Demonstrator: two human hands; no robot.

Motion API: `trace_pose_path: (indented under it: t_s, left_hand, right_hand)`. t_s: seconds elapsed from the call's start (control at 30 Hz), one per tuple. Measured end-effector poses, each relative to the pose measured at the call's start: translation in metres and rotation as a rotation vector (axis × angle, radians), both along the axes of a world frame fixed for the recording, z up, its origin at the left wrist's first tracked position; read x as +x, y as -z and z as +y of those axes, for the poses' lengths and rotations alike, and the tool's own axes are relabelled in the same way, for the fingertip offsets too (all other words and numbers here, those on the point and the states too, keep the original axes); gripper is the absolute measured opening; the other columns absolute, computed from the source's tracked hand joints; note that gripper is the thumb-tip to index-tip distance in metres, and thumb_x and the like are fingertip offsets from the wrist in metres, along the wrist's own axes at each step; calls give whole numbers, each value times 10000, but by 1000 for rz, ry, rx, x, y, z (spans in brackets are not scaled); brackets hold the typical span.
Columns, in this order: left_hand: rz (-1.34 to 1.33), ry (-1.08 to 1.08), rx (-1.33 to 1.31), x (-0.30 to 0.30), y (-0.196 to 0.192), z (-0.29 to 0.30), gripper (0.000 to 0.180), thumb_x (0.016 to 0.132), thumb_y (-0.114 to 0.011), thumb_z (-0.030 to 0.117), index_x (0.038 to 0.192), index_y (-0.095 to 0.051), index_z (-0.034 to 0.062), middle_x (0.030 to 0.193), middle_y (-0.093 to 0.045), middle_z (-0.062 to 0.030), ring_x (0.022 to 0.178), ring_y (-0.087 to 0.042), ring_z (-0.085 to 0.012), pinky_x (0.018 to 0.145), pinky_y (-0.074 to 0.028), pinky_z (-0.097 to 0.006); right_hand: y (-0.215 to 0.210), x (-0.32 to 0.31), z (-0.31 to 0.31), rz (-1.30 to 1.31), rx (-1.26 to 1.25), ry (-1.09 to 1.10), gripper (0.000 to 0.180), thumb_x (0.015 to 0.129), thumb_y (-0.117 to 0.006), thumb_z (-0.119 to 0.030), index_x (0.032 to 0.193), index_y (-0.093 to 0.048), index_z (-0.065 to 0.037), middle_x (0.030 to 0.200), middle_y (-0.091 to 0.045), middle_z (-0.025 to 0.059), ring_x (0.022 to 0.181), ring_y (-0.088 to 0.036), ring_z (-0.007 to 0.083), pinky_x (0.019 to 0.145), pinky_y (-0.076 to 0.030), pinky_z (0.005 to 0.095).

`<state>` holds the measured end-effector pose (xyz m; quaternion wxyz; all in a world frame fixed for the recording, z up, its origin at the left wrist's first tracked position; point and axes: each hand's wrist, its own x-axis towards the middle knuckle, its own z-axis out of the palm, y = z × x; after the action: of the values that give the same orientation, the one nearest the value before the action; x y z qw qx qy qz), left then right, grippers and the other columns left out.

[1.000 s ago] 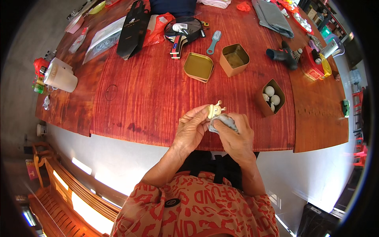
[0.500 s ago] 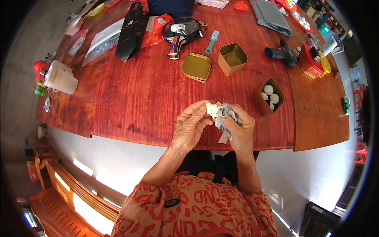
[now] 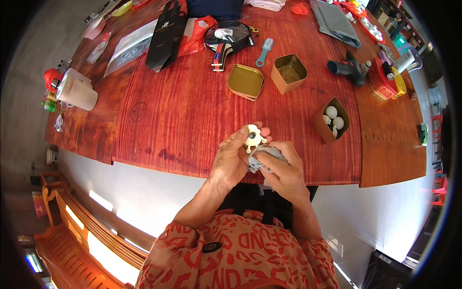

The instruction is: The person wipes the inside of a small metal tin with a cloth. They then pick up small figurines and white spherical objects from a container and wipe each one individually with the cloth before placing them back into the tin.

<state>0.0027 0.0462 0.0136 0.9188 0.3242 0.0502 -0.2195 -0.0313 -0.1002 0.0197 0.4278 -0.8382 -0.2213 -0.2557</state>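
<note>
My left hand (image 3: 229, 158) is closed on a small pale yellow figure (image 3: 256, 140) with short knobbed limbs and a dark round spot in its middle. My right hand (image 3: 284, 169) grips a crumpled grey cloth (image 3: 262, 157), pressed up against the figure's lower side. Both hands are held over the near edge of the red-brown wooden table (image 3: 173, 120). To their right stands a square tin (image 3: 323, 126) holding several white balls and other pale pieces. Farther off are an open square tin (image 3: 286, 87), stacked gold lids (image 3: 246, 80) and a grey-green brush (image 3: 264, 52).
Rackets (image 3: 228, 37), a black paper bag (image 3: 166, 38) and a red plastic bag (image 3: 196, 35) lie at the back. A cordless drill (image 3: 350, 70) and a red box (image 3: 383, 86) are at the right. A white jug (image 3: 78, 89) stands far left.
The yellow figure has been turned, so its dark round spot now shows. My right hand has moved lower and left with the cloth. The view has shifted slightly.
</note>
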Motion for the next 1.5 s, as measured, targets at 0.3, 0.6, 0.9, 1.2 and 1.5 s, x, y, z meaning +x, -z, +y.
trace_pose_path:
  t_s: [0.3, 0.6, 0.9, 1.2, 1.5]
  left_hand:
    - [-44, -3, -74, -5, 10, -2, 353, 981, -441, 296, 1173, -514, 9, 1147, -556, -87, 1063, -543, -180, 957, -454, -372]
    - [7, -44, 41, -3, 12, -6, 354, 1002, -389, 236, 1191, -520, -33, 1130, -576, -117, 1045, -552, -187, 951, -462, -338]
    - [-29, -61, 76, 8, 3, -6, 408, 1007, -365, 302, 1221, -475, -27, 1036, -601, -125, 999, -587, -211, 894, -501, -342]
    - [81, -39, -129, -3, 8, -15, 370, 1003, -377, 315, 1185, -494, 15, 1183, -545, -85, 1106, -524, -191, 1007, -403, -342]
    - [60, 4, -7, -5, 8, -15, 431, 1014, -326, 292, 1291, -447, -15, 1191, -549, -94, 1108, -534, -186, 982, -438, -333]
  right_hand:
    - [-12, 23, 15, -224, -328, 303, 365, 679, -678, -95, 1042, -673, -136, 1027, -521, 93, 833, -542, 243, 613, -485, 321]
    - [0, 5, 11, -136, -496, 286, 461, 689, -656, -56, 1147, -611, -81, 1025, -512, 129, 784, -518, 242, 541, -484, 317]
    - [-2, -16, 1, 134, -181, 91, 437, 736, -654, -47, 1153, -631, -172, 869, -509, 66, 734, -547, 205, 546, -478, 314]
    - [-8, 19, 16, -149, -274, 431, 384, 661, -677, -70, 1039, -662, -137, 957, -528, 98, 764, -554, 244, 568, -508, 320]
    - [-5, 15, 5, -282, -507, 253, 350, 695, -646, -109, 1044, -650, -88, 980, -525, 85, 739, -510, 192, 534, -468, 273]
